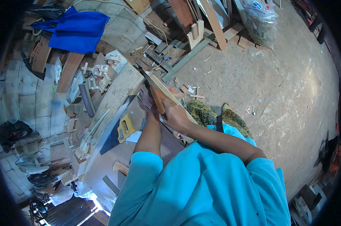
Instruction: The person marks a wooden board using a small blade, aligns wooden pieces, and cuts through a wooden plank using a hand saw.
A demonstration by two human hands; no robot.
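My right hand [175,116] is closed round the near end of a long brown wooden tool [156,97]. A dark, narrow part runs from its far end over the corner of the workbench [131,81]; I cannot make out its exact kind. My left hand [153,112] is right beside the tool's near end, below it in the picture. Its fingers are mostly hidden, so I cannot tell its grip. To the left of my left forearm, a handsaw with a yellow handle [126,128] lies on the bench, its dark blade pointing toward the bench's left edge.
Wood offcuts and small joined pieces [100,71] crowd the area left of the bench. A blue bag [78,32] lies at the far left. Boards [212,26] lean at the back, near a filled clear plastic bag [260,24]. Concrete floor [291,86] extends to the right.
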